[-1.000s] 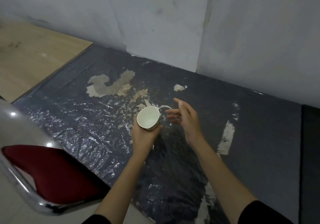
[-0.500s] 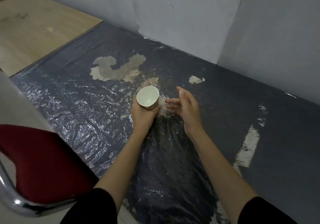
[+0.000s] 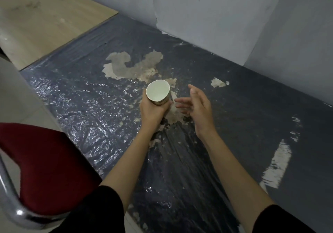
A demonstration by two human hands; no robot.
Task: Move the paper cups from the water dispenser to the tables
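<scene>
Head view: my left hand (image 3: 152,111) grips one empty paper cup (image 3: 158,92) above the dark bench (image 3: 234,124), right hand (image 3: 198,106) slack beside the cup; set-down remains, by my judgement.

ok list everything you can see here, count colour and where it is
paper cup: one, white inside with a printed band outside, held in the left hand over the middle of the dark table, mouth tilted toward the camera
dark table: one, dark grey under wrinkled clear film with pale worn patches, fills the centre and right
wooden table: one, light wood, upper left, butted against the dark one
chair: one, red seat with chrome tube frame, lower left
wall: pale grey, behind the tables
sleeves: two, black, bottom edge
left hand: one, grip closed around the cup's lower part
right hand: one, open, fingers spread, just right of the cup, not touching it
</scene>
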